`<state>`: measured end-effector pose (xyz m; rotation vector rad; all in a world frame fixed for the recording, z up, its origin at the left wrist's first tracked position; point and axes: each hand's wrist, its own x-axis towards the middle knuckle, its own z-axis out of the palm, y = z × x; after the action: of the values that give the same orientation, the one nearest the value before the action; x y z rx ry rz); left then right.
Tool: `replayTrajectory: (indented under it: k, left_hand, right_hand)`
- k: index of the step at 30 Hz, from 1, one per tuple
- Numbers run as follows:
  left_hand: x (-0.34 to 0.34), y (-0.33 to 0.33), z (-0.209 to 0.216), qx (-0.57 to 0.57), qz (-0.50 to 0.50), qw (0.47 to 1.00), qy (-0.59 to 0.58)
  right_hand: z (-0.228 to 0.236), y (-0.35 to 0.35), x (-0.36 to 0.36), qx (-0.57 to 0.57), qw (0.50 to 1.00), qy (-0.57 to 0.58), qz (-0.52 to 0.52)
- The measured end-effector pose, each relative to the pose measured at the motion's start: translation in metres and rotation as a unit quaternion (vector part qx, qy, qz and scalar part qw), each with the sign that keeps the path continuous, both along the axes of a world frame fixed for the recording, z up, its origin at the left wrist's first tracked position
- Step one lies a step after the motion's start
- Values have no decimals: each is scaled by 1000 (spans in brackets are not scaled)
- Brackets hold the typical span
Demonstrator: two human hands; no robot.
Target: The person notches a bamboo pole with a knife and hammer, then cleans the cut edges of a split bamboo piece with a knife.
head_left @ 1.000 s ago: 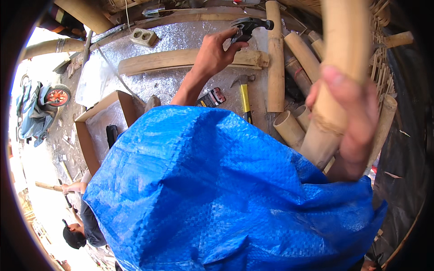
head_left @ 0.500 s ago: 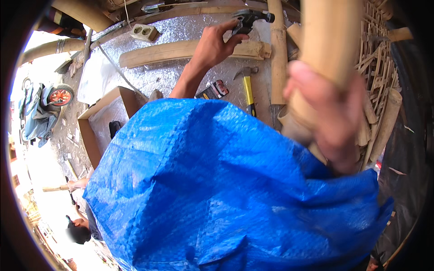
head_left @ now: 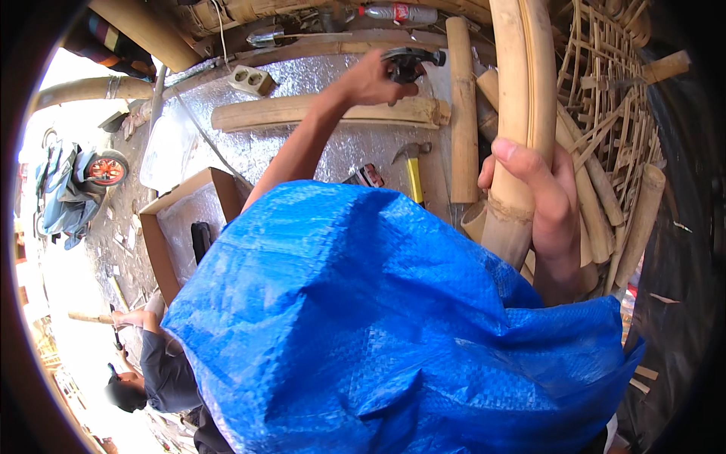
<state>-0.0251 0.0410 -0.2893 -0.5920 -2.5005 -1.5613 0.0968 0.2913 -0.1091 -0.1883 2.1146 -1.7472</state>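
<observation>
My right hand [head_left: 550, 200] is wrapped round a thick bamboo pole [head_left: 522, 91], which rises toward the top edge and shows a lengthwise groove. My left hand [head_left: 370, 82] is stretched out far ahead, closed on a black tool [head_left: 408, 64] with a round-ended head; its exact kind is unclear. Below that hand lies a split bamboo length [head_left: 265, 113] on a silvery sheet [head_left: 302, 151]. A blue woven plastic sheet [head_left: 363, 325] spreads in front of me and hides the near parts of both arms.
A yellow-handled claw hammer [head_left: 413, 170] lies near a short upright-lying bamboo piece [head_left: 460, 106]. An open cardboard box [head_left: 162, 242] and a socket block [head_left: 249, 80] are to the left. Bamboo offcuts [head_left: 639, 219] pile up on the right. Another person [head_left: 162, 371] works at lower left.
The bamboo pole and my right hand have shifted slightly left and steadied from a blur. My left hand, holding the black tool, has moved a little up the picture.
</observation>
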Motion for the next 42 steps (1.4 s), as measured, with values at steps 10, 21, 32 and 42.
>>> replayTrajectory:
  k: [10,21,32,42]
  left_hand:
    - [-25,17,14,96,89,986,-102]
    - [-29,32,3,186,145,972,-15]
    - [-23,30,10,186,143,965,-115]
    - [-33,36,4,190,229,955,-6]
  right_hand:
    - [-27,2,-13,42,999,-27,-5]
    - [-35,-15,-20,66,995,-75,19]
    - [-44,-5,-10,-158,955,-249,-13]
    - [-12,7,-1,-24,990,-138,-3]
